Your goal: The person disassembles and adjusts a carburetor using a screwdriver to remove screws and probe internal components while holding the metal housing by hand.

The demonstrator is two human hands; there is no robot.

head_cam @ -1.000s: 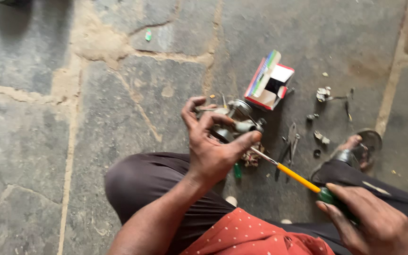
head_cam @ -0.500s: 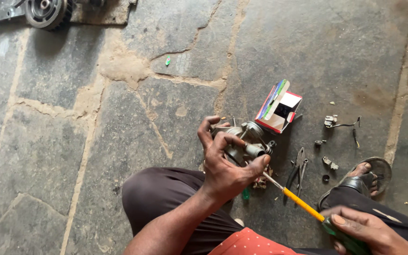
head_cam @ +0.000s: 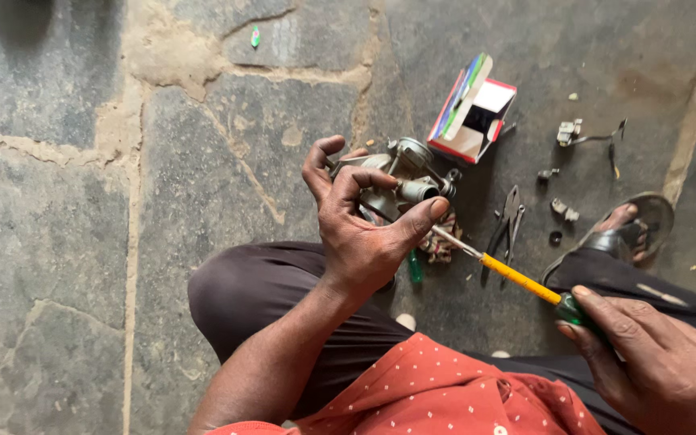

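Stone floor, big uneven slabs with rough mortar joints, fills most of the view; wide open room from 7 to 11 o'clock, nothing lying there but a small green scrap at 11.

Person's bent knee in dark trousers at 6 o'clock, directly under the work, so no room to move downward.

Left hand at centre, fingers wrapped round a grey metal carburettor, thumb pressed across its near side. Right hand at 4 o'clock, closed around the green handle of a yellow-shafted screwdriver; the tip runs up to the carburettor just beside the left thumb.

Risk, as a judgement: the tip could slip off and jab that thumb, since the part is held in the air with no support.

Open red and white cardboard box at 1 o'clock, near the carburettor.

Sandalled foot at 3 o'clock. Dark pliers between foot and carburettor.

Small loose metal parts at 2 o'clock, crowding that side; a dropped screw could roll into a joint or get lost among them.
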